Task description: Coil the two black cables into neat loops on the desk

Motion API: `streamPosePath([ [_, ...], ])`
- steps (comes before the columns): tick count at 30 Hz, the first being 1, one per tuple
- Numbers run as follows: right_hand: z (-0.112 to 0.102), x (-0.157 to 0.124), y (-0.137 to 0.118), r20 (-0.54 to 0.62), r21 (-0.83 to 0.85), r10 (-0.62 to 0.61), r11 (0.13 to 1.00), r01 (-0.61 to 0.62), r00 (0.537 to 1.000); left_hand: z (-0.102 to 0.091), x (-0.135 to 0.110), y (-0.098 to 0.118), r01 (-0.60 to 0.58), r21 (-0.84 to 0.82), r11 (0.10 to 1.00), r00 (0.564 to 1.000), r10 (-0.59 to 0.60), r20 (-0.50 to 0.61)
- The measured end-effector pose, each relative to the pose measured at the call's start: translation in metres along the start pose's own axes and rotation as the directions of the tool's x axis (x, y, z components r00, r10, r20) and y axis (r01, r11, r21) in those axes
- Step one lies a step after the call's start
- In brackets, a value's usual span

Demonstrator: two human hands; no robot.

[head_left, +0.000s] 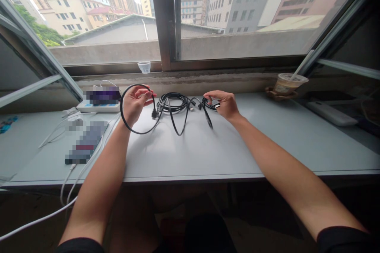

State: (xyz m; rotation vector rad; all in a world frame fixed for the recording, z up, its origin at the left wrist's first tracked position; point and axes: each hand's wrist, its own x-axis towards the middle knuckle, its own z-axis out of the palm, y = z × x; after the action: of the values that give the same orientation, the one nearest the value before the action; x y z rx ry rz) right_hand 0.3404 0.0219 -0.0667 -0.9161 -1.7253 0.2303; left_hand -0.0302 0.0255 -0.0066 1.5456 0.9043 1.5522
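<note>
Head view: slim black cable (179,134) in loose loops

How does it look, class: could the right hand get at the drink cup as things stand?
Probably yes: no object shows between the right hand and the drink cup. It would likely need to let go of the cable plug it holds first.

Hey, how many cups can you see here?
2: a small clear plastic cup by the dark metal window frame; a clear plastic cup of tan drink at the back right of the white desk. Shadows may hide more.
</note>
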Motion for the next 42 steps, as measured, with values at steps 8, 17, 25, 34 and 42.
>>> streamPosePath([
  [8,0.004,0.003,-0.024,0.260,-0.203,-0.175,0.951,0.231,0.949,0.020,-0.011,0.008,0.065,0.026,0.998,0.991,-0.067,0.114],
  [17,0.020,-0.001,-0.063,0.424,-0.181,-0.266,0.912,0.369,0.866,0.049,-0.025,0.016,0.227,0.049,0.973,0.929,-0.231,0.289],
  [25,0.032,-0.009,-0.078,0.512,-0.316,-0.229,0.846,0.430,0.828,0.056,-0.034,0.018,0.226,0.111,0.968,0.832,-0.251,0.494],
  [34,0.050,-0.022,-0.088,0.418,-0.253,-0.090,0.944,0.211,0.904,0.058,-0.033,0.003,0.096,0.206,0.974,0.847,-0.188,0.498],
  [42,0.064,-0.020,-0.072,0.215,-0.038,0.206,0.979,-0.202,0.955,0.069,-0.036,-0.006,0.152,-0.010,0.988,0.872,-0.129,0.472],
])
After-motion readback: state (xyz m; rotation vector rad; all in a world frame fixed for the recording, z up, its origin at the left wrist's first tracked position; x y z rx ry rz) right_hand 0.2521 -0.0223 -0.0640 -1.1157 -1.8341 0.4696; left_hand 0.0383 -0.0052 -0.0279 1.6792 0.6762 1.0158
